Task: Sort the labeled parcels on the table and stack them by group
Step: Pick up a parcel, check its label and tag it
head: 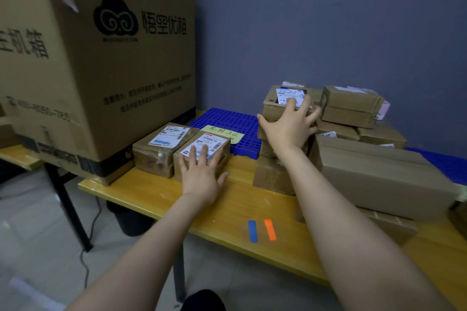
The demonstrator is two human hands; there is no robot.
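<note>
Two small labeled cardboard parcels lie side by side at the table's left. My left hand (202,171) rests flat with spread fingers on the nearer parcel (217,142), next to the other parcel (161,144). My right hand (290,124) reaches over a small labeled parcel (271,102) that tops a pile of boxes, fingers spread across its top and front; its thumb lies on the left side. A blue plastic grid pallet (227,118) with a yellow-green handwritten note (223,134) lies behind the two left parcels.
A huge printed carton (101,58) stands at the left of the yellow table (227,209). Several brown boxes crowd the right, including a long box (379,174) and a stacked pair (351,106). Blue and orange tape strips (261,230) mark the front edge. A wall stands behind.
</note>
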